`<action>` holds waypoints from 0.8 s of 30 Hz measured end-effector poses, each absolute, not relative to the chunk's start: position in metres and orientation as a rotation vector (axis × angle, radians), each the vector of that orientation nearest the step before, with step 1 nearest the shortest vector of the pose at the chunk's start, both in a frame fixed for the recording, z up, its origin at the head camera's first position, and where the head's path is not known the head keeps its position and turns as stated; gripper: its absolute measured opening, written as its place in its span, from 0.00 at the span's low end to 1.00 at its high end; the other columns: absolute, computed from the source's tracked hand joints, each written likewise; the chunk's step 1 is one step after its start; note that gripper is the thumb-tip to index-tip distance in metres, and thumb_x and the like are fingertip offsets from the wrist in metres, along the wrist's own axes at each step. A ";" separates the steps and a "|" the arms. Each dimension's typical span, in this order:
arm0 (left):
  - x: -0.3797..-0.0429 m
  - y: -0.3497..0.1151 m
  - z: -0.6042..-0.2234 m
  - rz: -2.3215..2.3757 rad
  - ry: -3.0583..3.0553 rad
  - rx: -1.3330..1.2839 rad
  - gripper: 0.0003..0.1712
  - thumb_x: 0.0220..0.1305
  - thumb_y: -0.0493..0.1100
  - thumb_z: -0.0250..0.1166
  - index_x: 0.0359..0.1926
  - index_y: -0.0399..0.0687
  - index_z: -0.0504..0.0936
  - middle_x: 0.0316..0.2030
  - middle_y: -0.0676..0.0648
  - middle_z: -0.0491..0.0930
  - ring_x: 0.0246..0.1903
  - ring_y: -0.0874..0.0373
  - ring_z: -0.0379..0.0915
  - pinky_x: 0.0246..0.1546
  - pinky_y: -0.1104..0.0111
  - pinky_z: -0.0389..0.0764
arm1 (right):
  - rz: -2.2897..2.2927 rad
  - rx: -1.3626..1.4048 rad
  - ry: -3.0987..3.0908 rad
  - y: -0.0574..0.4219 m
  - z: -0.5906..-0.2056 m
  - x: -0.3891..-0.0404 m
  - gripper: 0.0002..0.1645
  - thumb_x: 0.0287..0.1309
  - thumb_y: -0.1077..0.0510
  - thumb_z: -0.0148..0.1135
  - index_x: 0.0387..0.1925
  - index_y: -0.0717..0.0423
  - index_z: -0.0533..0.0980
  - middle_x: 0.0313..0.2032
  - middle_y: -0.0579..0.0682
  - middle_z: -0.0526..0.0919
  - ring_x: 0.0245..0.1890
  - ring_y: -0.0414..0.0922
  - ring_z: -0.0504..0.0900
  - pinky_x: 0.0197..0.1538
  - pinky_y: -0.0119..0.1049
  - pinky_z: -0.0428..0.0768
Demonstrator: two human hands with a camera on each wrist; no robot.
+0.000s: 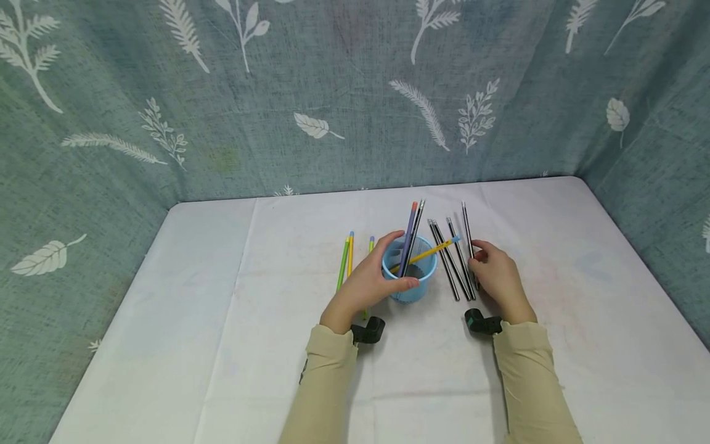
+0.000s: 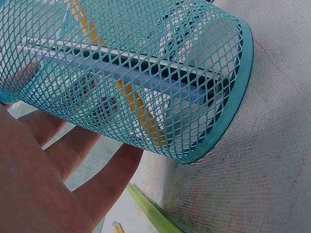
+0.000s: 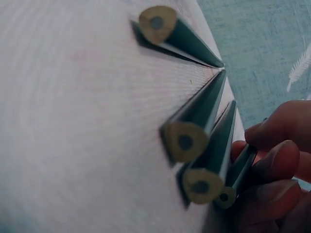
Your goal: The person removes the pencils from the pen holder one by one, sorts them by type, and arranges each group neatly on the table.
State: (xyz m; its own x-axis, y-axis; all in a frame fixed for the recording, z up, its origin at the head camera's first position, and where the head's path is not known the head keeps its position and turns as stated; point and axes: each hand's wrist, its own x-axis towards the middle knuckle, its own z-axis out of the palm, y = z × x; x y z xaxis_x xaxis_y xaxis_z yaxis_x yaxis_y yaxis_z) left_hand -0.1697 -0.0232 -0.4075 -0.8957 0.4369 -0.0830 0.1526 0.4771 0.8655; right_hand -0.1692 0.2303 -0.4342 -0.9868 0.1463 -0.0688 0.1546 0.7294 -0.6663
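Observation:
My left hand (image 1: 366,277) holds a light blue mesh pencil cup (image 1: 410,293), thumb and fingers around its side. Inside the cup lean a purple pencil (image 1: 407,237), dark pencils and a yellow pencil (image 1: 438,248) tilted to the right. In the left wrist view the mesh cup (image 2: 194,104) shows these pencils through its wall. To the right, my right hand (image 1: 501,279) pinches a black pencil (image 1: 466,225) between thumb and fingers. Several more black pencils (image 1: 445,262) lie beside it; in the right wrist view the nearest black pencils (image 3: 197,104) show flat, unsharpened ends.
Left of the cup, a green pencil (image 1: 342,265), a yellow pencil with a blue end (image 1: 350,250) and another green pencil (image 1: 371,245) lie on the white-covered table (image 1: 266,345). A patterned grey-green curtain (image 1: 355,92) stands behind and at both sides.

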 end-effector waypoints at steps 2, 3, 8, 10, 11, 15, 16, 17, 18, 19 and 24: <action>-0.170 -0.023 -0.407 1.391 2.431 0.504 0.50 0.38 0.70 0.65 0.62 0.85 0.46 0.62 0.56 0.56 0.58 0.56 0.57 0.47 0.54 0.68 | -1.124 0.265 2.894 0.230 -0.434 -0.169 0.28 0.54 0.59 0.49 0.58 0.61 0.65 0.38 0.56 0.76 0.28 0.49 0.74 0.32 0.41 0.71; -0.170 -0.023 -0.407 1.392 2.431 0.506 0.50 0.38 0.70 0.65 0.62 0.85 0.46 0.62 0.56 0.56 0.58 0.56 0.57 0.47 0.54 0.68 | -1.130 0.271 2.881 0.230 -0.433 -0.169 0.28 0.54 0.60 0.49 0.58 0.61 0.65 0.38 0.56 0.76 0.24 0.47 0.75 0.29 0.39 0.72; -0.170 -0.023 -0.407 1.386 2.433 0.505 0.50 0.38 0.70 0.65 0.62 0.86 0.46 0.63 0.56 0.55 0.59 0.56 0.56 0.48 0.54 0.67 | -1.128 0.284 2.847 0.229 -0.433 -0.169 0.30 0.51 0.63 0.49 0.59 0.60 0.64 0.37 0.55 0.74 0.16 0.45 0.73 0.23 0.36 0.71; -0.170 -0.024 -0.407 1.386 2.433 0.504 0.50 0.38 0.70 0.65 0.61 0.86 0.45 0.63 0.56 0.55 0.59 0.56 0.56 0.48 0.54 0.67 | -1.098 0.275 2.870 0.228 -0.432 -0.169 0.29 0.51 0.62 0.50 0.58 0.60 0.65 0.37 0.55 0.75 0.21 0.46 0.73 0.27 0.37 0.70; -0.170 -0.024 -0.407 1.384 2.435 0.501 0.50 0.38 0.70 0.65 0.61 0.86 0.45 0.63 0.57 0.54 0.59 0.56 0.56 0.48 0.54 0.67 | -1.081 0.271 2.884 0.228 -0.432 -0.169 0.29 0.51 0.62 0.50 0.58 0.60 0.65 0.36 0.55 0.75 0.24 0.47 0.73 0.29 0.38 0.69; -0.170 -0.024 -0.408 1.377 2.437 0.505 0.50 0.39 0.69 0.65 0.61 0.86 0.45 0.64 0.57 0.53 0.60 0.56 0.54 0.50 0.53 0.65 | -1.076 0.321 2.927 0.227 -0.432 -0.169 0.24 0.55 0.58 0.48 0.55 0.57 0.69 0.35 0.54 0.75 0.30 0.49 0.70 0.32 0.39 0.65; -0.170 -0.023 -0.408 1.375 2.438 0.502 0.50 0.39 0.69 0.65 0.62 0.86 0.45 0.64 0.58 0.53 0.60 0.56 0.54 0.50 0.53 0.65 | -1.095 0.345 2.934 0.227 -0.432 -0.169 0.23 0.56 0.57 0.48 0.54 0.56 0.70 0.35 0.53 0.75 0.29 0.49 0.70 0.31 0.38 0.65; -0.170 -0.023 -0.408 1.372 2.439 0.500 0.50 0.39 0.69 0.65 0.62 0.85 0.46 0.64 0.58 0.52 0.61 0.56 0.53 0.50 0.53 0.65 | -1.121 0.372 2.940 0.227 -0.432 -0.169 0.22 0.57 0.56 0.47 0.53 0.55 0.71 0.35 0.53 0.75 0.28 0.48 0.70 0.30 0.37 0.65; -0.170 -0.023 -0.408 1.370 2.439 0.500 0.50 0.39 0.69 0.65 0.62 0.84 0.46 0.64 0.58 0.52 0.61 0.56 0.53 0.50 0.53 0.65 | -1.153 0.397 2.943 0.227 -0.432 -0.169 0.21 0.58 0.55 0.46 0.52 0.54 0.72 0.35 0.53 0.75 0.27 0.48 0.69 0.29 0.37 0.65; -0.169 -0.023 -0.408 1.370 2.440 0.498 0.51 0.39 0.70 0.65 0.62 0.84 0.46 0.64 0.59 0.52 0.60 0.56 0.53 0.50 0.53 0.65 | -1.188 0.421 2.947 0.227 -0.432 -0.168 0.20 0.59 0.53 0.46 0.52 0.53 0.73 0.35 0.53 0.75 0.26 0.47 0.69 0.28 0.36 0.65; -0.169 -0.023 -0.407 1.380 2.438 0.495 0.50 0.39 0.70 0.64 0.62 0.84 0.46 0.63 0.58 0.54 0.59 0.56 0.55 0.49 0.53 0.66 | -1.325 0.410 2.994 0.231 -0.450 -0.177 0.20 0.61 0.47 0.44 0.51 0.45 0.73 0.33 0.48 0.75 0.21 0.45 0.69 0.21 0.34 0.67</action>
State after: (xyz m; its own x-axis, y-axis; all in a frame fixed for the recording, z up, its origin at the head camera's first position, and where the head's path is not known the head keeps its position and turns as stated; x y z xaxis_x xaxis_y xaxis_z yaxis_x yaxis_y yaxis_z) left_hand -0.1694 -0.0229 -0.4072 -0.8971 0.4336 -0.0851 0.1502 0.4803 0.8641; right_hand -0.1775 0.2308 -0.4498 -0.9569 0.2871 0.0434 0.1610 0.6489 -0.7437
